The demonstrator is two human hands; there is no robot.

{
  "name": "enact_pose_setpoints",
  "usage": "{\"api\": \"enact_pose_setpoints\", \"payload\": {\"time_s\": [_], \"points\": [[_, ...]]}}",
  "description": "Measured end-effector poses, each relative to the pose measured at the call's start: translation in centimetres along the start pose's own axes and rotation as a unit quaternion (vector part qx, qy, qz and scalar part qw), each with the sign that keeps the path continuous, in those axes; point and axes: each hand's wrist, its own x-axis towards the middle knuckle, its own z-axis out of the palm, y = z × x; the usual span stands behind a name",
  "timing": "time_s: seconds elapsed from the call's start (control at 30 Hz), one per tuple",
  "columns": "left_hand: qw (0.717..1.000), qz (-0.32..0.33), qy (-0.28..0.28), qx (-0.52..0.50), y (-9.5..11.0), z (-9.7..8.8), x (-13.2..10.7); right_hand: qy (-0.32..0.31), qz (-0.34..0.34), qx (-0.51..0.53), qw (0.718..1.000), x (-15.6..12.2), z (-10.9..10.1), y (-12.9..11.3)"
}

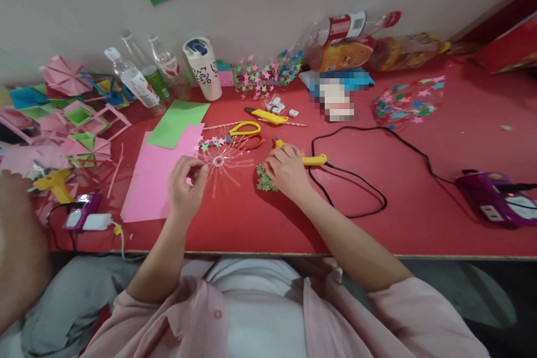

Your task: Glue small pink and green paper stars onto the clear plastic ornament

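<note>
A clear plastic bottle piece (218, 161), cut into strips that spread out like rays, lies on the red table. Some of its strips carry pink and green paper stars. My left hand (187, 182) is at its left side, thumb and fingers pinched together on the end of a strip. Over a pile of small green paper stars (267, 180) is my right hand (288, 172), fingers bent down and drawn together; whether a star is between them is hidden. Just behind my right hand lies a yellow hot glue gun (315, 160), partly covered by it.
Scissors (245, 129) and a yellow utility knife (268, 117) lie behind the bottle piece. Pink paper (157, 184) and green paper (178, 123) are on the left. A black cord loops right to a purple power strip (499, 198). Bottles (136, 84) line the wall. Another person's arm (19, 246) is far left.
</note>
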Motion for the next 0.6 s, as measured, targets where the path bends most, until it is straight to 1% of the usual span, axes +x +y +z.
{"api": "enact_pose_setpoints", "payload": {"time_s": [0.07,0.13,0.2,0.27,0.33,0.4,0.47,0.5,0.57,0.6], "points": [[0.999,0.019,-0.026,-0.008,0.7,0.2,0.2,0.034,0.032,0.033,0.998,0.2,-0.8,-0.2],[0.996,0.039,-0.074,-0.016,1.6,0.7,0.3,0.051,0.047,0.076,0.995,0.2,-1.8,-0.7],[0.989,0.057,-0.138,-0.022,2.5,1.4,0.3,0.045,0.04,0.122,0.991,0.2,-2.7,-1.7],[0.982,0.055,-0.179,-0.02,3.2,2.3,0.3,0.036,0.028,0.178,0.983,0.1,-3.3,-2.9],[0.978,0.051,-0.198,-0.043,3.7,3.0,0.1,0.032,0.023,0.239,0.97,0.0,-3.7,-4.1],[0.976,0.029,-0.202,-0.071,3.9,3.5,-0.2,0.03,0.013,0.269,0.963,0.0,-3.9,-4.9],[0.975,0.001,-0.2,-0.097,3.9,3.6,-0.4,0.017,-0.019,0.258,0.966,0.0,-4.2,-4.9],[0.974,-0.008,-0.199,-0.105,3.9,3.4,-0.4,0.009,-0.037,0.239,0.97,0.0,-4.3,-4.5],[0.976,-0.018,-0.19,-0.108,3.6,3.0,-0.4,-0.008,-0.057,0.155,0.986,-0.1,-4.6,-3.1],[0.977,-0.022,-0.183,-0.106,3.4,2.6,-0.3,-0.006,-0.043,0.083,0.996,-0.1,-4.7,-2.1]]}}
